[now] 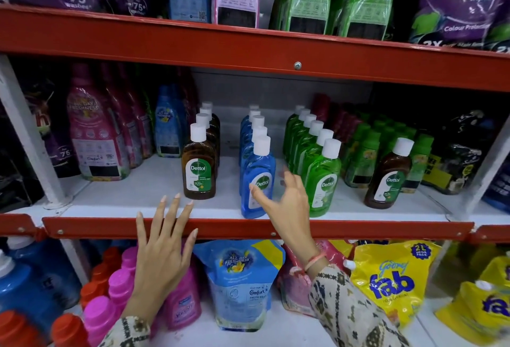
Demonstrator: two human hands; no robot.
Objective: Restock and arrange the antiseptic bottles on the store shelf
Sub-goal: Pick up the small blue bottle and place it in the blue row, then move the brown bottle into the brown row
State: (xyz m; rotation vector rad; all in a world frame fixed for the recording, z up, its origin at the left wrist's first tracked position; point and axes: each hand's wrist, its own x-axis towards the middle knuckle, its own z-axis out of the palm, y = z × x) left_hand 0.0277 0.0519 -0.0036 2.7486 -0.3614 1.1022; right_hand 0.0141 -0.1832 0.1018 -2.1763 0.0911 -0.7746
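On the middle shelf (132,197), left to right: brown row (199,164) of antiseptic bottles, front bottle set back from the lip; blue row (258,178), front bottle right at the shelf edge; green row (321,178), likewise near the edge. One stray brown bottle (387,174) stands alone further right, in front of smaller green bottles (367,153), well apart from its own row

Step in hand (judgement): arranging, not loading. Neither hand carries stock. Rows look filled; alignment remains

Left hand (162,247): palm down, fingers spread and straight, lying over the red shelf rail (82,229) below the brown row. Holds nothing

Right hand (287,203): raised between the blue and green rows, wrist cocked, fingers loosely splayed, thumb close to the blue front bottle's label. Contact cannot be confirmed; grips nothing. Slight motion blur at the fingertips

Next move (judgement): probably calls for closing on one front bottle to square it up, then carrying the stray brown bottle left to its row. Risk: neighbouring bottles stand tight, so a nudge may topple them
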